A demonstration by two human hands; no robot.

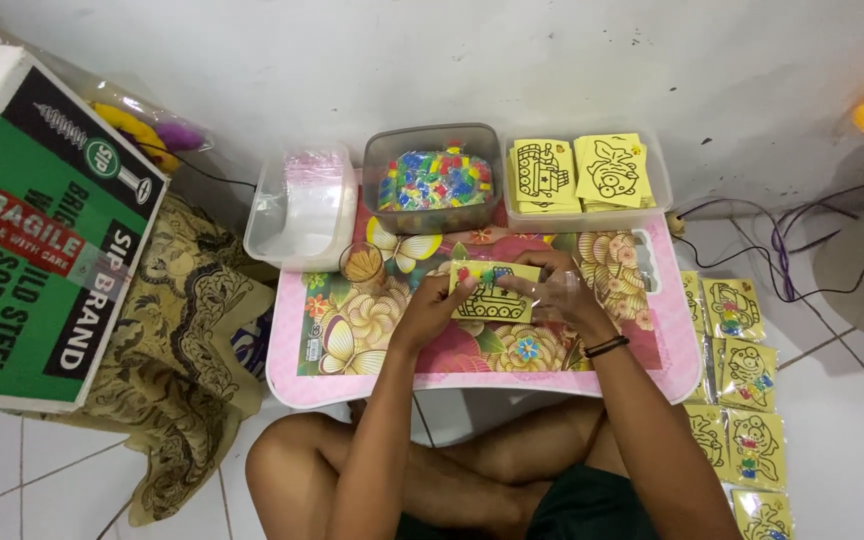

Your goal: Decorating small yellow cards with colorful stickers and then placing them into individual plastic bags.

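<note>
The person sits cross-legged on the tiled floor [852, 440] behind a low pink tabletop [292, 385] with a butterfly and flower print. Both hands meet over its middle on one yellow card [492, 293] printed with a black outline of a tank. The left hand [440, 305] has its grip pressed on the card's left edge, thumb on top; the right hand [557, 290] pinches the right edge, fingers curled over it. Held at both ends like this, the card stays flat and steady, just above the tabletop or resting on it; I cannot tell which.

The card's long axis runs left to right across the tabletop, and the tank picture faces up, upright to the person. Small coloured bits show at its top left corner, too small to identify.

Along the far edge, by the wall, stand three tubs within easy reach: a clear tub of plastic bags [304, 205], a grey tub of small coloured packets [434, 180], and a clear tub of yellow picture cards [582, 172] in two stacks. A small glass [362, 265] stands just in front of them. To the person's right, bagged yellow cards [742, 380] lie in a row on the floor. At the left sits a green cardboard box [42, 230] on patterned cloth [182, 370].
</note>
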